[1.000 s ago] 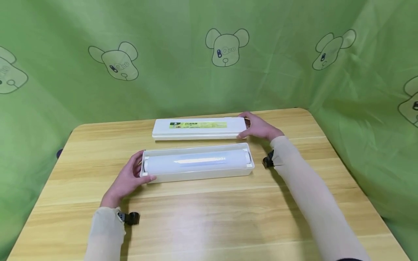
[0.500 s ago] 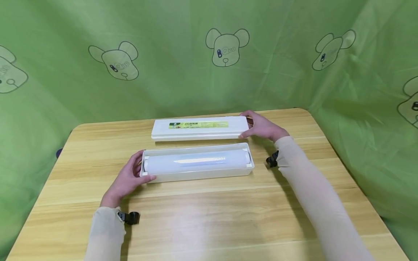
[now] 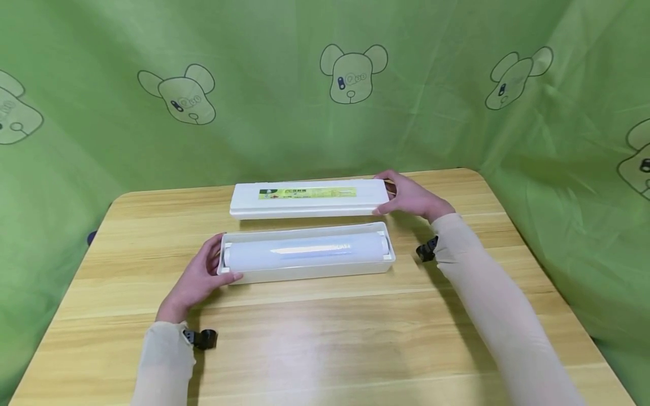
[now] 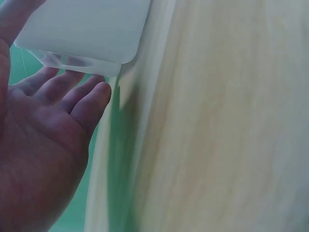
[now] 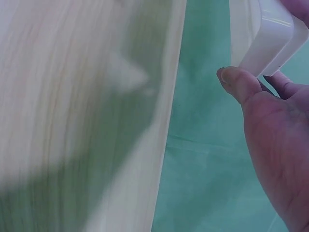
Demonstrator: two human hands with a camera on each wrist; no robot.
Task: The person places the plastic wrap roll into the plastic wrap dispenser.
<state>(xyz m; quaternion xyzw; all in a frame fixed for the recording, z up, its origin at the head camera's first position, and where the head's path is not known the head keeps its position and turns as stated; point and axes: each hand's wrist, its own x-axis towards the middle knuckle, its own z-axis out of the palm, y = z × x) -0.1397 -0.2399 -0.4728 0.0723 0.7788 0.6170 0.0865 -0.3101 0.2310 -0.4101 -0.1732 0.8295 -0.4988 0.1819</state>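
Observation:
A long white box [image 3: 310, 274] without its lid lies on the table in the head view, a roll of clear plastic film [image 3: 304, 251] inside it. My left hand [image 3: 199, 276] grips the box's left end, thumb at the front and fingers round the far side. In the left wrist view the fingers [image 4: 91, 101] touch the box's end [image 4: 87, 29]. Just behind the box is its white lid [image 3: 310, 207], which bears a yellow-green label [image 3: 307, 193]. My right hand [image 3: 408, 197] holds the lid by its right end, thumb in front, slightly raised above the table.
The wooden table [image 3: 325, 344] has rounded far corners. A green curtain [image 3: 264, 113] with bear-head prints hangs close behind its far edge and along both sides. Black wrist cameras sit on both wrists.
The right hand has lifted the lid a little, and the lid's left end has shifted slightly left. The right forearm has moved a bit to the right. The left hand and box stay put.

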